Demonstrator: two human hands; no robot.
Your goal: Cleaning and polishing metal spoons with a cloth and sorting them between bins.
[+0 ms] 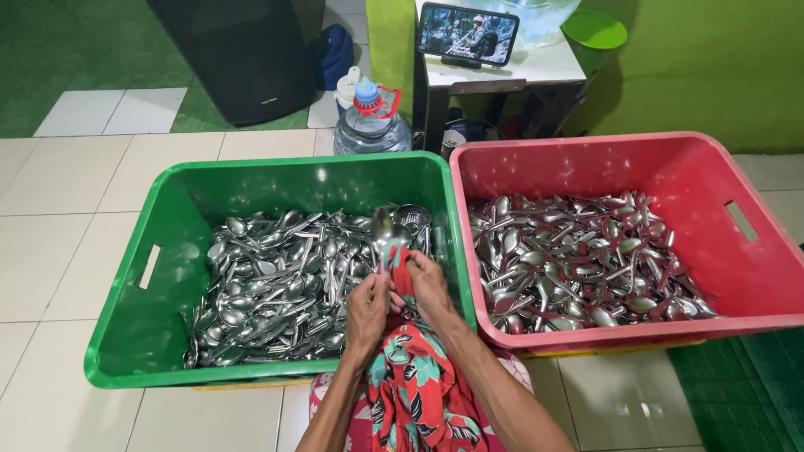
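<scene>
Pinching a spoon (383, 230) through a red floral cloth (414, 377), both hands are working over the near right corner of the green crate (138, 276). Left hand (368, 305) fingers are curling tight around the handle and cloth, right hand (429, 285) fingers are closing on the cloth just beside it, bowl sticking up. Green crate is sitting on the left, packed with spoons (276, 285). Red crate (745, 251) is sitting right next to it, also holding a pile (578, 259).
</scene>
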